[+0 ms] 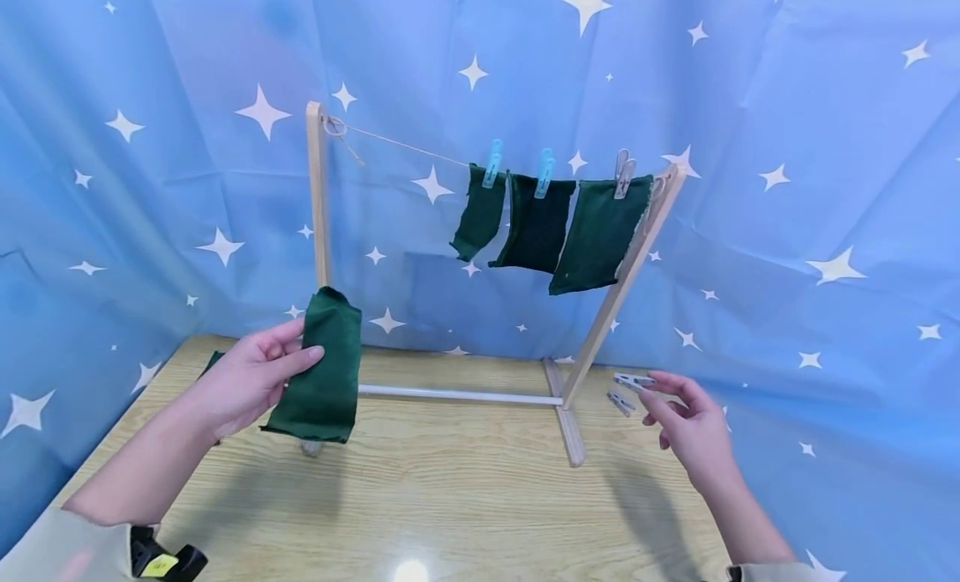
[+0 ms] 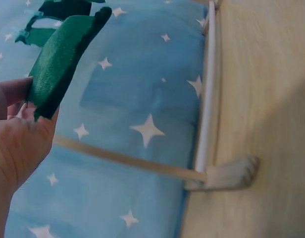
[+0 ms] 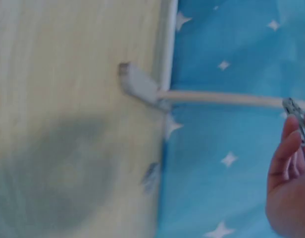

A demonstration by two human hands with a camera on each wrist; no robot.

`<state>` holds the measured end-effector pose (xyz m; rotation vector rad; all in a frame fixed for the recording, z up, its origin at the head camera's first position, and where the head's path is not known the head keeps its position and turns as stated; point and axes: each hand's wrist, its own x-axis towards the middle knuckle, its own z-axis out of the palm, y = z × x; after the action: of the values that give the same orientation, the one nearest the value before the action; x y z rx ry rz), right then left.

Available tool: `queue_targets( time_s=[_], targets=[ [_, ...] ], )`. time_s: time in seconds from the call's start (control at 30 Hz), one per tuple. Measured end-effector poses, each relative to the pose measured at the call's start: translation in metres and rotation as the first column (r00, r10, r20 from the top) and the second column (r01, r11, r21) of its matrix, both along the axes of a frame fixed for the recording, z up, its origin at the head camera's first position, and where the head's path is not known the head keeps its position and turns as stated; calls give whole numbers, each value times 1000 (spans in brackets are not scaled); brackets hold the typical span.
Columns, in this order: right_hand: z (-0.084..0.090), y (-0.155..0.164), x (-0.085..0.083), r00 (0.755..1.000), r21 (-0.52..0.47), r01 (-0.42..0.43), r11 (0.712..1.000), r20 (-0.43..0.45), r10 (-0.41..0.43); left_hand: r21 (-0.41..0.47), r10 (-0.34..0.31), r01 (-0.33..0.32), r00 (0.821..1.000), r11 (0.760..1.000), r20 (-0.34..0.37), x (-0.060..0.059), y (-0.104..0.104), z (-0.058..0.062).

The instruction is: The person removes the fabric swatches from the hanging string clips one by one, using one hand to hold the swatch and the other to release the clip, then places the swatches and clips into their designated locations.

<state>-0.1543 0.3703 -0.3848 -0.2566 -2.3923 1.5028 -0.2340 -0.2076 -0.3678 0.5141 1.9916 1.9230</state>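
Note:
My left hand (image 1: 258, 369) pinches a dark green cloth (image 1: 326, 373) between thumb and fingers, in front of the rack's left post. The left wrist view shows the same cloth (image 2: 63, 62) hanging from the fingertips. On the right, my right hand (image 1: 690, 423) holds a grey clothespin (image 1: 633, 382) by one end, raised over the table. In the right wrist view that clothespin (image 3: 292, 110) sits between thumb and fingertips. A second grey clothespin (image 1: 620, 403) lies on the table just beneath it.
A wooden drying rack (image 1: 622, 278) carries a string (image 1: 405, 144). Three green cloths (image 1: 603, 236) hang at its right half, held by two blue clothespins (image 1: 543, 173) and grey ones (image 1: 624, 175). More green cloth (image 1: 213, 361) lies behind my left wrist. A starry blue curtain (image 1: 450, 32) backs the table (image 1: 450, 482).

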Motion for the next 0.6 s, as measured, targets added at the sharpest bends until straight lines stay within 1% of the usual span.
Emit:
queue_targets(
  time_s=[0.1, 0.27, 0.47, 0.6],
  targets=[
    [-14, 13, 0, 999, 9, 29, 1000, 35, -29, -14, 6, -6, 1000, 1000, 5, 3, -10, -11],
    [-31, 29, -2, 993, 42, 69, 997, 95, -72, -19, 35, -35, 999, 999, 11, 8, -27, -25],
    [-57, 50, -6, 979, 74, 74, 995, 184, -86, -5, 74, -74, 997, 997, 31, 9, -46, -39],
    [-75, 62, -11, 966, 75, 73, 995, 241, -89, 17, 58, -59, 997, 998, 51, 7, -57, -48]
  ],
)
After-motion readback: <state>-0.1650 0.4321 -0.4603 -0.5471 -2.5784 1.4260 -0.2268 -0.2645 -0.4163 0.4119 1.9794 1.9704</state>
